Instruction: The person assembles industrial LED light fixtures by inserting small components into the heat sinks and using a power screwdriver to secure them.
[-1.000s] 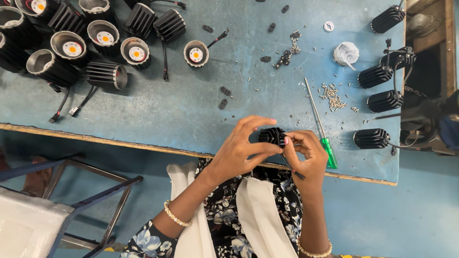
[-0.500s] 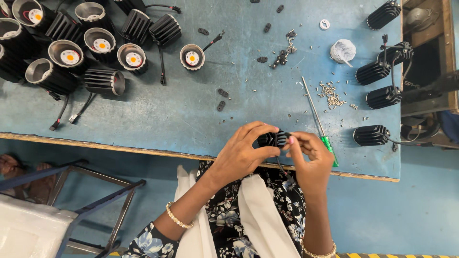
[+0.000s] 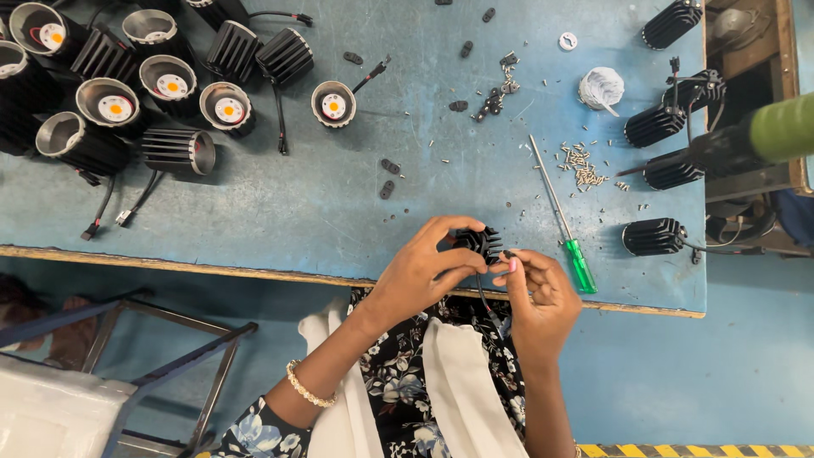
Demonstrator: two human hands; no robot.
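My left hand (image 3: 420, 271) grips a black finned lamp housing (image 3: 480, 242) at the near edge of the blue table (image 3: 322, 212). My right hand (image 3: 536, 293) pinches a small black part against the housing's right side. A black cable (image 3: 485, 301) hangs from the housing between my hands. A screwdriver with a green handle (image 3: 566, 229) lies just right of my hands.
Several finned lamp housings with yellow LED discs (image 3: 127, 93) crowd the far left. Three finished black housings (image 3: 655, 237) lie along the right edge. Loose screws (image 3: 581, 164), small black clips (image 3: 496, 93) and a white tape roll (image 3: 600, 87) are scattered mid-table. A metal stool frame (image 3: 153, 365) stands at left.
The view has shifted slightly. My hands stay together on the housing, with my right fingers working at its side and the cable now hanging below.
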